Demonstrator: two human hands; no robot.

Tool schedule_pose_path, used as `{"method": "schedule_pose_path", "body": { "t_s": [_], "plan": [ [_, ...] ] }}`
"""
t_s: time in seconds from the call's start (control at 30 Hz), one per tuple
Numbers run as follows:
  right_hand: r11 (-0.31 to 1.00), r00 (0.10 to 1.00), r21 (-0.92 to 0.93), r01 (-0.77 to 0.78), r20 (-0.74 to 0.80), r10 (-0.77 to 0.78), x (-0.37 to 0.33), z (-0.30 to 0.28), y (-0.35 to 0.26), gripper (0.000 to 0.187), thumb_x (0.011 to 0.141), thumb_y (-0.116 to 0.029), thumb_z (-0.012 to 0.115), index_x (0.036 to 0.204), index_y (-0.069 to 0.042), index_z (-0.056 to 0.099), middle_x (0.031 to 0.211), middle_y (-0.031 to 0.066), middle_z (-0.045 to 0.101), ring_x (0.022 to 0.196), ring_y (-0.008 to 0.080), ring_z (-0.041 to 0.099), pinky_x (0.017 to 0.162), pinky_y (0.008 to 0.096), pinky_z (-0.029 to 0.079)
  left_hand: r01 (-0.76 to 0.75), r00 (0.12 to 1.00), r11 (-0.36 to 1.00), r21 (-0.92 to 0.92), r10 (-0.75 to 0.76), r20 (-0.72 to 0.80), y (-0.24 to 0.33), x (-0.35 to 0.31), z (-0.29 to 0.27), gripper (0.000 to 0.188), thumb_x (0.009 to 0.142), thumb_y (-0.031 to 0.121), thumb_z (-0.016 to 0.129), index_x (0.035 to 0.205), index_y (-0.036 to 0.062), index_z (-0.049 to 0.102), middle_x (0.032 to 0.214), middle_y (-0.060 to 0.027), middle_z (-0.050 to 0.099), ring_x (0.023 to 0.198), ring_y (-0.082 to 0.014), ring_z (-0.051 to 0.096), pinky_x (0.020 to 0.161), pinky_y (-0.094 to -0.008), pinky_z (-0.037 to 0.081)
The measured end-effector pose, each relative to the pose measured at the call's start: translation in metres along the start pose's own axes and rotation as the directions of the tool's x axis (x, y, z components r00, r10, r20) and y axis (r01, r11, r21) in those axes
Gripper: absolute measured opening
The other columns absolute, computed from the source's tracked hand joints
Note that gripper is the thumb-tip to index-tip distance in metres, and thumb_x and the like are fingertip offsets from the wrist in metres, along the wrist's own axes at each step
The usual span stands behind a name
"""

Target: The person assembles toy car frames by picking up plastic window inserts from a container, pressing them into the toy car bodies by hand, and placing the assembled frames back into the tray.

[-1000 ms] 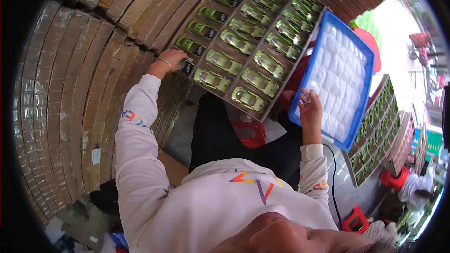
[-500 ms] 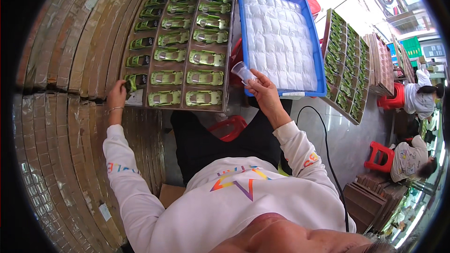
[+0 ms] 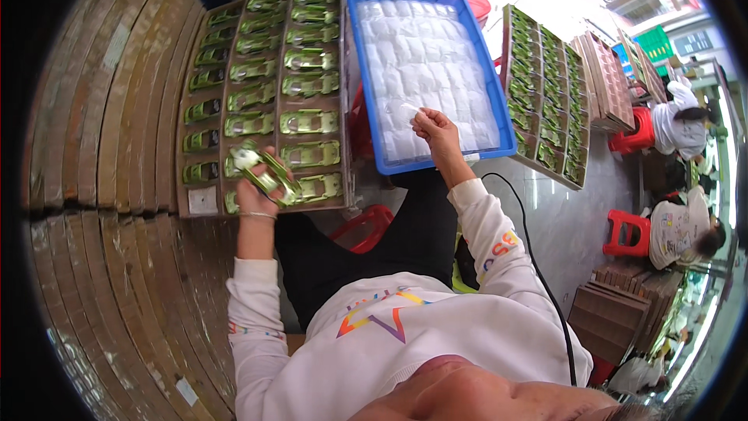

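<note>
Over the near edge of a divided brown tray (image 3: pixel 265 204), my left hand (image 3: pixel 259 196) grips a green toy car body (image 3: pixel 271 175), tilted and raised above the rows. Several more green car bodies (image 3: pixel 310 122) lie in the tray's columns; those in the left column look darker. My right hand (image 3: pixel 439 134) pinches a small clear plastic piece (image 3: pixel 411 108) between thumb and fingers. It is above a blue crate (image 3: pixel 509 129) filled with rows of white, soft-looking packets (image 3: pixel 432 78). The plastic's exact shape is hard to make out.
Tall stacks of brown trays (image 3: pixel 101 109) stand along my left. Right of the crate, another tray (image 3: pixel 545 93) holds green parts. A black cable (image 3: pixel 538 257) hangs beside my right arm. Two people sit farther right near red stools (image 3: pixel 628 235).
My left hand has come up from the tray's near left corner and moved right, bringing a car body with it. My right hand, still pinching clear plastic, is now over the packets. The view has shifted.
</note>
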State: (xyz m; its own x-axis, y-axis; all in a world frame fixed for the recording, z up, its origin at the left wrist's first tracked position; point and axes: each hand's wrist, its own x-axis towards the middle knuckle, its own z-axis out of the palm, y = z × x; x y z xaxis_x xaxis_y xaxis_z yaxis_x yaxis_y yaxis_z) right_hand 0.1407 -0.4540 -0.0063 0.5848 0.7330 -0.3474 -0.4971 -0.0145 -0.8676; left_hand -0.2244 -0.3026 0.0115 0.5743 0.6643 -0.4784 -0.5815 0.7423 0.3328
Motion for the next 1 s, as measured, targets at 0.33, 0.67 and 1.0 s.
{"method": "schedule_pose_path", "body": {
  "t_s": [0.33, 0.67, 1.0],
  "plan": [
    [0.730, 0.966, -0.671, 0.130, -0.081, -0.246, 0.063, -0.063, 0.001, 0.029, 0.078, -0.022, 0.079, 0.087, 0.001, 0.064, 0.078, 0.0073, 0.069, 0.070, 0.0132, 0.063, 0.064, 0.0259, 0.048, 0.142, 0.977, 0.976, 0.163, -0.165, 0.138, -0.096, -0.011, 0.067, 0.071, 0.096, 0.062, 0.034, 0.124, 0.0019, 0.057, 0.093, -0.0140, 0.068, 0.074, -0.0274, 0.068, 0.066, -0.0411, 0.058],
    [0.901, 0.921, -0.200, 0.384, 0.150, -0.359, -0.026, 0.018, -0.043, 0.012, 0.083, 0.003, 0.067, 0.094, 0.002, 0.063, 0.098, 0.0121, 0.070, 0.089, 0.0138, 0.064, 0.082, 0.0252, 0.049, 0.142, 0.981, 0.983, 0.118, -0.156, 0.114, -0.106, 0.008, 0.082, 0.078, 0.089, 0.072, 0.038, 0.123, 0.0048, 0.059, 0.099, -0.0111, 0.067, 0.078, -0.0258, 0.067, 0.071, -0.0393, 0.057],
    [0.197, 0.472, -0.429, 0.882, 0.784, -0.403, -0.123, 0.105, -0.042, 0.019, 0.082, -0.007, 0.069, 0.101, -0.009, 0.069, 0.101, 0.0021, 0.071, 0.089, 0.0223, 0.065, 0.081, 0.0325, 0.047, 0.043, 0.999, 0.999, 0.006, -0.043, 0.024, -0.103, 0.006, 0.080, 0.073, 0.093, 0.068, 0.036, 0.112, 0.0010, 0.059, 0.091, -0.0123, 0.067, 0.074, -0.0263, 0.067, 0.065, -0.0370, 0.058]
  ]
}}
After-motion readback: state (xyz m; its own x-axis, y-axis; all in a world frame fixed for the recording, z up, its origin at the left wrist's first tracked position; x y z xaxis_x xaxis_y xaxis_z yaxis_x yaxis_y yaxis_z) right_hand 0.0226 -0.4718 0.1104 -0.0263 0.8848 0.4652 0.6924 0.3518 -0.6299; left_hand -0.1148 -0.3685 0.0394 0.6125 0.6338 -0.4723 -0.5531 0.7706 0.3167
